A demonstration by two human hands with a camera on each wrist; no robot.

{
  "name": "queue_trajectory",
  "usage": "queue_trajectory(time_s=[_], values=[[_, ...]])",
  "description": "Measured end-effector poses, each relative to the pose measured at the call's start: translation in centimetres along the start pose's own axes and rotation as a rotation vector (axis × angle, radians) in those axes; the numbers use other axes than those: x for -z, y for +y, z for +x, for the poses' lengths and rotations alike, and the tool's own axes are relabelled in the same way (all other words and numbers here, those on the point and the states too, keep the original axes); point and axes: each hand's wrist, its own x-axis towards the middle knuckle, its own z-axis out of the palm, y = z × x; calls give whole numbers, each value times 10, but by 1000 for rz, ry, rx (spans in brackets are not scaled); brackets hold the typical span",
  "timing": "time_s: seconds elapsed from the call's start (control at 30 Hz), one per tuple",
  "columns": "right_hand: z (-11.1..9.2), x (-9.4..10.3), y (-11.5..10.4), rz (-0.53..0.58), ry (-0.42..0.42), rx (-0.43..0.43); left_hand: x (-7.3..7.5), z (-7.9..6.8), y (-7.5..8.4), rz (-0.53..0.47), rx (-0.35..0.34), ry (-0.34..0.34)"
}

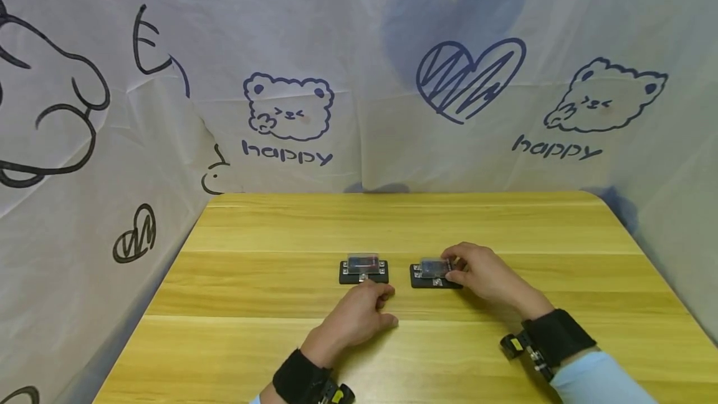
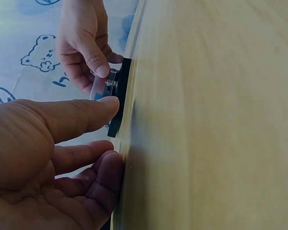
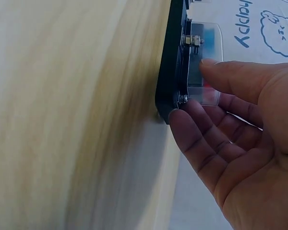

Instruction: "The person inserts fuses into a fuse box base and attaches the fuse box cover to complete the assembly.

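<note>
Two small electrical units, each a black base with metal terminals and a clear cover, sit side by side on the table. My right hand is at the right end of the right unit. In the right wrist view its thumb touches the clear cover, and a fingertip meets the end of the black base. The other fingers curl behind the cover, partly hidden. My left hand hovers low in front of the left unit, its fingers loosely bent and holding nothing.
The units stand on a light wood-grain table. White cloth with drawn bears, hearts and writing hangs behind it and along its sides. Each wrist wears a black band with a small camera.
</note>
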Motion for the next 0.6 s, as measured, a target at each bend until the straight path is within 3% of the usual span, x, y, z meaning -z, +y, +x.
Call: queue_trajectory(time_s=[0.6], values=[[8,2,3,-7,16,-69,3,-1,0,72,-24,-11]])
